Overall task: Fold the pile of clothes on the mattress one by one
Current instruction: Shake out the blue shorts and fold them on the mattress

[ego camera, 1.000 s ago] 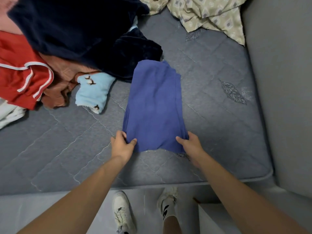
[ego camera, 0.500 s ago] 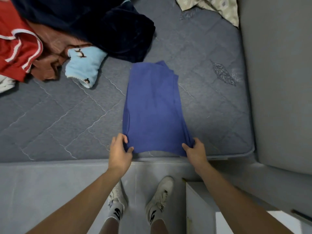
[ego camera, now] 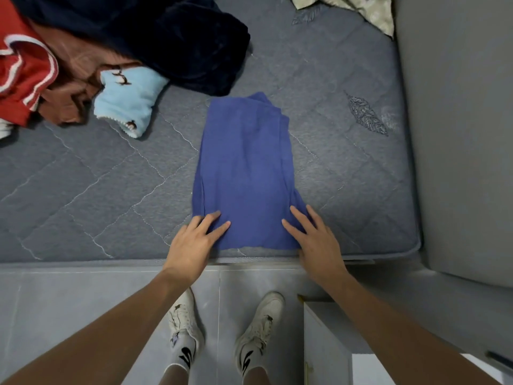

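Both hands, left hand and right hand, are laid flat with fingers spread on the near corners of the blue cloth, which is stretched lengthwise straight away across the mattress, equally close to each.

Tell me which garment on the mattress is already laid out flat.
The blue garment under both hands; the navy, red, brown and light-blue ones lie crumpled.
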`<state>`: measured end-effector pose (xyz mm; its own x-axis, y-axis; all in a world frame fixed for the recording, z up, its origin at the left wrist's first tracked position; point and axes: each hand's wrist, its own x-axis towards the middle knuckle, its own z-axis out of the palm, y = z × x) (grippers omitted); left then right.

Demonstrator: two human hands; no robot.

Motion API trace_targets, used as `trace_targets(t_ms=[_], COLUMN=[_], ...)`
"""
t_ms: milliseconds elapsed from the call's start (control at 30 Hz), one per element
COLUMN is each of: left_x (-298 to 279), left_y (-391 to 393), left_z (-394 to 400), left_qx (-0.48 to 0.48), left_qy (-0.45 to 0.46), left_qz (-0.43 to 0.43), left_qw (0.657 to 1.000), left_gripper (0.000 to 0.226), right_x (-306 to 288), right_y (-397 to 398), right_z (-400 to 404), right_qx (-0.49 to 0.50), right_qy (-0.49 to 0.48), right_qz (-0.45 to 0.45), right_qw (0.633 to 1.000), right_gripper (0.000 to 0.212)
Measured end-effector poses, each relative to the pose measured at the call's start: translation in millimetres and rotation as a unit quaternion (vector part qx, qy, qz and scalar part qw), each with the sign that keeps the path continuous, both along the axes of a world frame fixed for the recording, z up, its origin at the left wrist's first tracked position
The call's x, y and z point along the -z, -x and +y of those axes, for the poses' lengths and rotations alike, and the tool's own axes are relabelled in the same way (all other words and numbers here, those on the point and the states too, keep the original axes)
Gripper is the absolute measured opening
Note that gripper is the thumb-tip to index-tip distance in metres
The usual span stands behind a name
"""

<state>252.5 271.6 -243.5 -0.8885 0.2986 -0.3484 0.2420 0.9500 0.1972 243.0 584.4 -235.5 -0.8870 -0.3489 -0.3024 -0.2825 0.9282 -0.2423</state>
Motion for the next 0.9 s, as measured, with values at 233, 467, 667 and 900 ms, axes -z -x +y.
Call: trace_targets(t_ms=[233, 467, 667, 900], left_x=[-32.6, -85.2, -75.5, -29.6], left_y=[54.8, 180.6, 286.3, 246.6], left_z=[-13.5, -35.6, -20.9, 16.6], left_qx=[-0.112, -0.208, -0.238, 0.015], left_qy=[-0.149, -0.215, -0.216, -0.153], left_qz=[-0.015, -0.026, 0.087, 0.125], left_qw=[0.982, 0.954, 0.943, 0.980], left_gripper=[0.015, 0.024, 0.016, 0.057], right_x=[-20.8, -68.1, -66.4, -27.1], right_y=[38.8, 155.1, 271.8, 244.2], right_z=[-10.2, -13.9, -40.7, -97.3], right_qx=[0.104, 0.258, 0.244, 0.072], right_qy=[0.170, 0.235, 0.181, 0.084], right_qz=[0.001, -0.020, 0.049, 0.112], right_qw=[0.980, 0.937, 0.951, 0.987], right_gripper=[0.030, 0.018, 0.006, 0.067])
